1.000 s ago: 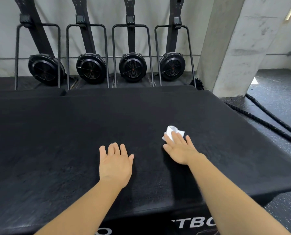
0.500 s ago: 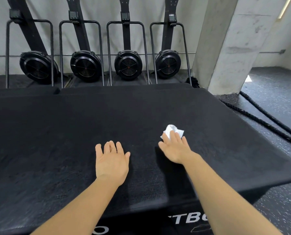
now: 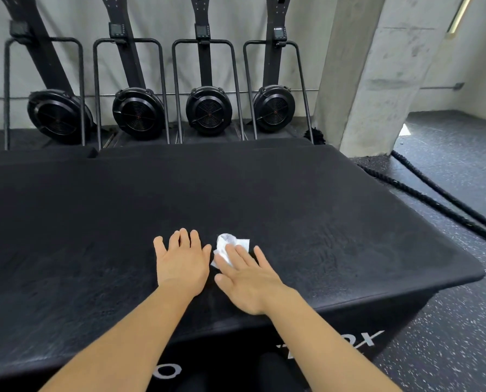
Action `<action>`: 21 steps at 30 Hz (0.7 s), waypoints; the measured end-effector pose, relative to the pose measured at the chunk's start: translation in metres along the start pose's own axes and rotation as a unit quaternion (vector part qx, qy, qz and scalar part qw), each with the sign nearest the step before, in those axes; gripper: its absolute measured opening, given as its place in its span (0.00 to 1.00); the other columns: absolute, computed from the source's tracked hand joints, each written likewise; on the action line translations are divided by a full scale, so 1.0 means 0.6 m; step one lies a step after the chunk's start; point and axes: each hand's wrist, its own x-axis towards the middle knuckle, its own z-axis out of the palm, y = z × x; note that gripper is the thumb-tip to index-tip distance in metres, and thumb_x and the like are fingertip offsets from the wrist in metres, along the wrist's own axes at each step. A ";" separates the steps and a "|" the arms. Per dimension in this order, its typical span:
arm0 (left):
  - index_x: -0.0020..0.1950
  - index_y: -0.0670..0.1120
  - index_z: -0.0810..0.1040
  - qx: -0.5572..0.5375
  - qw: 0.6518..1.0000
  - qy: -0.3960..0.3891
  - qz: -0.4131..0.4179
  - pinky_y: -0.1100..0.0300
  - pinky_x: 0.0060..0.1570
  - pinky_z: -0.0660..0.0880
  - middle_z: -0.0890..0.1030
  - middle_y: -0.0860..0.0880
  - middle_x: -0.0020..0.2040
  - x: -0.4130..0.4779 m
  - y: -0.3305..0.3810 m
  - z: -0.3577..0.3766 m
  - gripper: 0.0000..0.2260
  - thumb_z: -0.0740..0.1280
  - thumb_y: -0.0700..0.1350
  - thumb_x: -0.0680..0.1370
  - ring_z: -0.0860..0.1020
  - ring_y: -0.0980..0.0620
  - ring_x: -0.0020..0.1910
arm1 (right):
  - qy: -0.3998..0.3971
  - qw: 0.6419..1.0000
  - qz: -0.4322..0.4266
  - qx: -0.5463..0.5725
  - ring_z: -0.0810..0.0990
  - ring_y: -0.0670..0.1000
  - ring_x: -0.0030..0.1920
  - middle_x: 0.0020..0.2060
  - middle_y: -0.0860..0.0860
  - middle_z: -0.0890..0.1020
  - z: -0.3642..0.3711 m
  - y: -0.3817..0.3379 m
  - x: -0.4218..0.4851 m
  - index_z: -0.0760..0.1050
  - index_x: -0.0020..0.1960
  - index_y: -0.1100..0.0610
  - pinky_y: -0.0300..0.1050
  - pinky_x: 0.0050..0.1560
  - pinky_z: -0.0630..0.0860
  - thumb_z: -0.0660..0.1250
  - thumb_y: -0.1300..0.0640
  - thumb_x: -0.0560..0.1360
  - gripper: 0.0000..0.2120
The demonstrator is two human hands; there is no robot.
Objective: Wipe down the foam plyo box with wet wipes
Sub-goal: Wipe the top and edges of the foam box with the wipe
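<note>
– Black foam plyo box (image 3: 307, 199), surface?
– Matte, finely grained; broad flat top, rounded edges, white lettering on the front face.
– Hands?
– Left hand (image 3: 181, 264) lies flat on the top, fingers straight, slightly spread, holding nothing. Right hand (image 3: 250, 281) just beside it, fingers straight, pressing the wipe down.
– Wipe?
– Wet wipe (image 3: 225, 246): white, crumpled, on the top near the front edge.

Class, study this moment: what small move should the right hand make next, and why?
Probably slide the wipe rightward across the box. The right hand presses it flat with straight fingers, close beside the left hand, which rests flat and blocks the way left; much of the top lies to the right.
</note>
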 end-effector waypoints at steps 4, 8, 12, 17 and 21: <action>0.78 0.46 0.52 -0.009 1.000 -0.002 -0.005 0.41 0.70 0.45 0.59 0.48 0.77 0.002 0.001 0.004 0.26 0.39 0.55 0.83 0.55 0.48 0.76 | 0.021 0.999 0.025 -0.001 0.35 0.47 0.78 0.79 0.47 0.39 -0.018 0.047 0.014 0.40 0.80 0.45 0.52 0.75 0.30 0.41 0.46 0.84 0.26; 0.79 0.46 0.50 0.001 1.000 -0.008 -0.004 0.41 0.70 0.44 0.56 0.47 0.78 0.005 0.001 0.008 0.27 0.38 0.55 0.82 0.54 0.47 0.77 | 0.053 0.994 0.091 0.035 0.42 0.47 0.78 0.79 0.46 0.45 -0.049 0.124 0.031 0.45 0.79 0.45 0.53 0.76 0.34 0.43 0.48 0.83 0.25; 0.79 0.46 0.50 0.010 1.000 -0.007 -0.001 0.40 0.70 0.44 0.57 0.47 0.78 0.006 0.002 0.009 0.27 0.38 0.55 0.82 0.54 0.47 0.77 | 0.059 0.986 0.152 0.046 0.46 0.47 0.78 0.78 0.46 0.47 -0.070 0.192 0.040 0.46 0.79 0.45 0.53 0.76 0.35 0.43 0.48 0.83 0.25; 0.78 0.45 0.52 0.018 1.000 -0.001 0.004 0.41 0.70 0.46 0.59 0.47 0.77 0.005 0.001 0.006 0.27 0.39 0.56 0.82 0.56 0.47 0.76 | 0.066 0.979 0.188 0.029 0.46 0.51 0.77 0.78 0.50 0.47 -0.072 0.203 0.052 0.46 0.80 0.50 0.55 0.76 0.40 0.43 0.48 0.83 0.26; 0.78 0.45 0.53 0.009 1.000 -0.008 0.003 0.41 0.70 0.45 0.60 0.46 0.77 0.003 0.001 0.000 0.27 0.39 0.55 0.82 0.56 0.46 0.76 | 0.066 0.980 0.189 0.006 0.47 0.55 0.76 0.78 0.55 0.48 -0.052 0.152 0.043 0.46 0.80 0.54 0.54 0.75 0.46 0.43 0.47 0.82 0.28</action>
